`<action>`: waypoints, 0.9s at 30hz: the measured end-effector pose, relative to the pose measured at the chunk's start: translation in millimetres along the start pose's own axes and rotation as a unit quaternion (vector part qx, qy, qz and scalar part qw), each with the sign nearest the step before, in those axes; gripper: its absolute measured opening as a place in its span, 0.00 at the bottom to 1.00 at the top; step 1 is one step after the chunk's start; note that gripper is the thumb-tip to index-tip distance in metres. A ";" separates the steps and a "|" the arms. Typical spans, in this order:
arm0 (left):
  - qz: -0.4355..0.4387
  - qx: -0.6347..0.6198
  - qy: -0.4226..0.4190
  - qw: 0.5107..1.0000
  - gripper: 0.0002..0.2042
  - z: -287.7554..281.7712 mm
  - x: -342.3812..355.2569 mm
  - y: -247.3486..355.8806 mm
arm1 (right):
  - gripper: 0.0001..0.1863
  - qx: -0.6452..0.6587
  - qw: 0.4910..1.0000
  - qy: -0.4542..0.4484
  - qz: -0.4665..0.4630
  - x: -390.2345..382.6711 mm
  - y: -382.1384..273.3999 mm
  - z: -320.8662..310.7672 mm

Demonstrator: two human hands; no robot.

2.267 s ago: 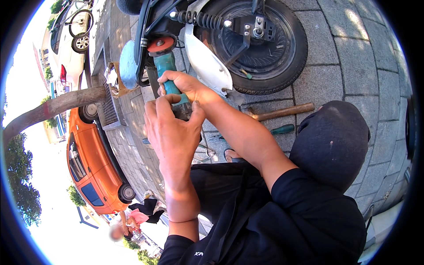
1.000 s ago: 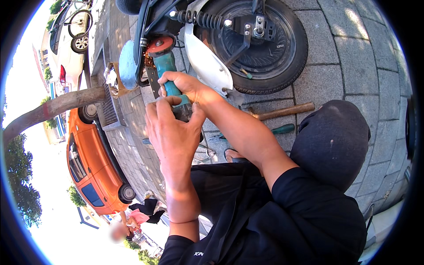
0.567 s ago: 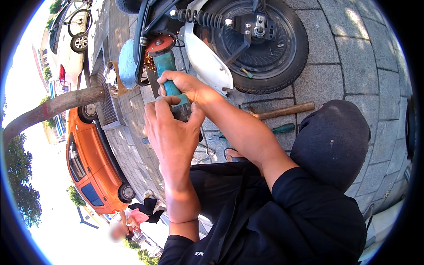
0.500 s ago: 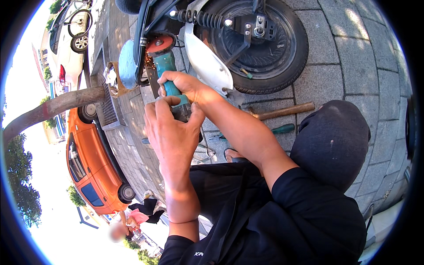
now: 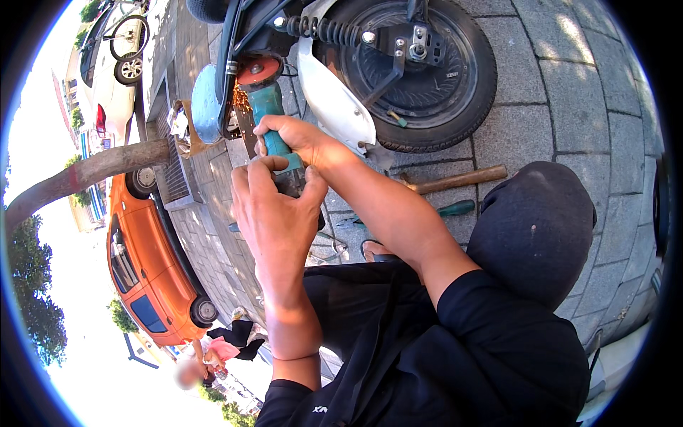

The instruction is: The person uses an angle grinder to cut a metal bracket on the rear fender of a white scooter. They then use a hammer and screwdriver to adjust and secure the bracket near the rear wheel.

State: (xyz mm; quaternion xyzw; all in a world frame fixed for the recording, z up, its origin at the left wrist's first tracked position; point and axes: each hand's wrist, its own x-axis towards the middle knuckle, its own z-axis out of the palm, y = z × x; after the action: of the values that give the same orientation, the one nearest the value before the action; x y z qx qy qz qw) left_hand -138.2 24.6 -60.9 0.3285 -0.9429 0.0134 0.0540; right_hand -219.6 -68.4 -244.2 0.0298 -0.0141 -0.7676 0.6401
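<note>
Left of the scooter's rear wheel (image 5: 434,85), my right hand (image 5: 306,139) clamps its fingers round the teal angle grinder (image 5: 267,102); my left hand (image 5: 277,206) curls around its dark rear end. Its long axis points away from me, red disc (image 5: 259,69) foremost, nearer my right hand, sparks (image 5: 242,99) spraying. My right forearm slants leftward; my left lies straighter.

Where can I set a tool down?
Bare paving lies right of the wheel, above the dark rounded fabric. Crowded: around the sparking grinder, left hand and right hand; below the wheel, by a wooden handle and green handle.
</note>
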 end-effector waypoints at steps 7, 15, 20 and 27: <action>-0.002 0.005 -0.003 1.000 0.20 0.2 0.2 -0.9 | 0.10 0.017 1.000 0.013 0.012 1.1 0.1 0.8; -0.006 0.002 -0.005 1.000 0.20 -1.0 0.7 -3.4 | 0.10 0.003 1.000 0.012 0.005 -0.9 0.0 4.0; -0.013 -0.017 -0.016 1.000 0.19 -2.3 1.4 -2.3 | 0.09 0.003 1.000 0.011 0.002 3.6 0.5 1.3; -0.012 -0.025 -0.011 1.000 0.19 -2.5 1.3 -4.0 | 0.08 -0.001 1.000 0.015 -0.005 3.0 1.2 3.9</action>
State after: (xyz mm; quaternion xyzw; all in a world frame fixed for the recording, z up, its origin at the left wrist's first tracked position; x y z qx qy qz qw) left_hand -136.5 20.9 -58.3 0.3386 -0.9394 -0.0140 0.0519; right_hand -219.2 -71.7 -240.3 0.0409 -0.0030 -0.7703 0.6364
